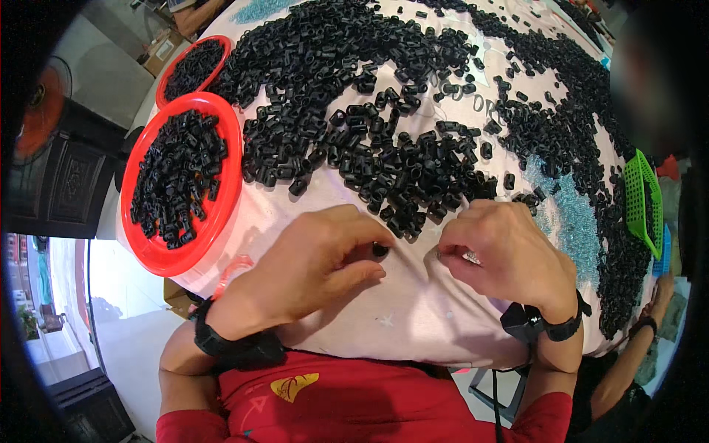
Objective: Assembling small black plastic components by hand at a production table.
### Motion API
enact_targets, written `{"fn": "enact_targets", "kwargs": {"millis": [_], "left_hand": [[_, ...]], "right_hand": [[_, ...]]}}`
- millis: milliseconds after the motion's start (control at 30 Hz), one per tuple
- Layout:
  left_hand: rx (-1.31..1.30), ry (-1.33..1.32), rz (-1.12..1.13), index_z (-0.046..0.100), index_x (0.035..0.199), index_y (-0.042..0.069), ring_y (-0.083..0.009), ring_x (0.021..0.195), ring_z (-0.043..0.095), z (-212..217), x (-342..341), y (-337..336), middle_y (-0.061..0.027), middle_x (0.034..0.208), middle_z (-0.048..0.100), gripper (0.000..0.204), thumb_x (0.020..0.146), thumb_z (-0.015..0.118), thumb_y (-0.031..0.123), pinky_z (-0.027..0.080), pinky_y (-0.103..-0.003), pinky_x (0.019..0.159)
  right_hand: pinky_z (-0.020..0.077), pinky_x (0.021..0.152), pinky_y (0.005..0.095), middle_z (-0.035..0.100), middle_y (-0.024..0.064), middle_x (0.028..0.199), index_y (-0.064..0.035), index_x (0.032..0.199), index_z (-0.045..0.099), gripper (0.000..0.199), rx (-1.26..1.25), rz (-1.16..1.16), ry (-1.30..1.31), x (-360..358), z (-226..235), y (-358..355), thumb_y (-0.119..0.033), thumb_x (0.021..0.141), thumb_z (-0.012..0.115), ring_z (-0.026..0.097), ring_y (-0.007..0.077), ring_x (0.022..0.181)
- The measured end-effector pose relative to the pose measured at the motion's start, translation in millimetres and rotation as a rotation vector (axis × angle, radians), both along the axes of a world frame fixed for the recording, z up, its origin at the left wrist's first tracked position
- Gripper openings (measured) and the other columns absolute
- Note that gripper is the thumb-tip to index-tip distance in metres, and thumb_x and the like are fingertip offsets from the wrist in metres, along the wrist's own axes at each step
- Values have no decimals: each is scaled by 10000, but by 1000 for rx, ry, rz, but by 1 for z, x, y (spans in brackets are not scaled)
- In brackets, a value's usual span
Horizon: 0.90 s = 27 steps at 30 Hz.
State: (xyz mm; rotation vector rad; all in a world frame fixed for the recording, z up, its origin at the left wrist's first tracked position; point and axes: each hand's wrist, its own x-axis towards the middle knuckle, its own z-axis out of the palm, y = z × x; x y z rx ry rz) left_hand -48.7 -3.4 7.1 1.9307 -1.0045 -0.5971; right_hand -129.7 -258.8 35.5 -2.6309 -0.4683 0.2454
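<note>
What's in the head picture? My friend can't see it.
The left hand holds a black part and the right hand a small pale thing, over a table heaped with black parts. Two red plates at left hold black pieces.

A small black part (379, 250), mostly hidden, sits within the left fingers (362, 274). At 3 o'clock from it, glinting pale bits (470, 258) show inside the curled right fingers (452, 238), their shape unclear. At 1 o'clock, short hollow black pieces (417, 168) lie jumbled, facing various ways.
</note>
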Motion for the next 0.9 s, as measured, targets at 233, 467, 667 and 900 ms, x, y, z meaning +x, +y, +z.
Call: {"fn": "enact_targets", "kwargs": {"millis": [233,467,667,900], "left_hand": [[19,-174,10,692,1075,37,-237,789,663,-6,-2,-4,-110,899,630,231,866,771,93,527,-332,677],[-40,-167,54,660,1062,20,-229,789,630,-12,7,-4,-118,900,605,236,864,769,87,510,-344,660],[-119,-272,57,660,1098,24,-197,696,611,-18,11,-4,-100,915,646,195,943,712,131,490,-297,622],[-195,905,126,633,1229,17,-56,688,610,-2,8,-11,-73,987,704,233,1071,562,173,455,-172,566]], "right_hand": [[516,638,458,647,129,715,-16,738,647,107,174,-41,-114,7,-6,-8,-88,745,727,636,367,706],[521,628,408,656,122,718,-20,735,644,99,253,-88,-93,11,-7,-2,-52,719,736,660,329,691],[523,615,375,655,112,723,-27,756,648,107,318,-134,-66,10,-11,4,-47,732,751,676,292,693],[516,608,355,640,99,737,-37,802,649,116,410,-179,-58,7,-3,14,-62,769,758,662,277,672]]}}
